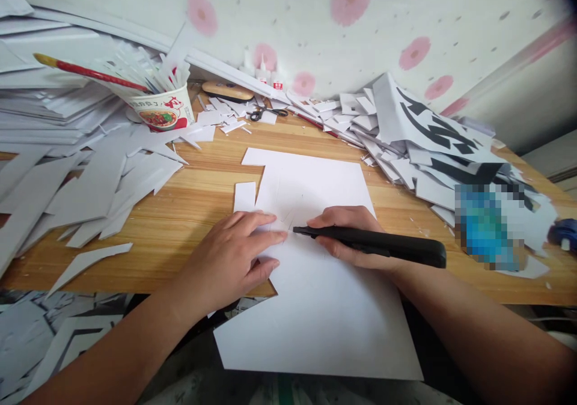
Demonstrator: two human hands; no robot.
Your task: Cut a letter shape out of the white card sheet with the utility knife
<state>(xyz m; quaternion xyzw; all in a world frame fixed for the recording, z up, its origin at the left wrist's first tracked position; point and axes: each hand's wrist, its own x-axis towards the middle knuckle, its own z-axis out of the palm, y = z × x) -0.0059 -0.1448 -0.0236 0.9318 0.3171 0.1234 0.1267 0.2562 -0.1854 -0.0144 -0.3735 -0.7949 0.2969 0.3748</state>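
Observation:
A large white sheet (324, 309) lies across the wooden table's (198, 200) front edge and hangs over it toward me. My left hand (234, 255) rests flat on the sheet's left side, fingers stretched out and pressing it down. My right hand (349, 237) is closed around a long black utility knife (374, 244), whose tip touches the sheet just right of my left fingertips. A small white offcut (244, 196) lies beside the sheet's upper left corner. Faint cut lines show on the sheet above the knife tip.
White paper offcuts (90, 194) cover the table's left side. A noodle cup (164, 109) holds paper strips and a red stick. Small scissors (268, 113) and glue bottles (264, 68) sit at the back. Black-printed paper scraps (424, 134) pile up at right. More scraps litter the floor (40, 333).

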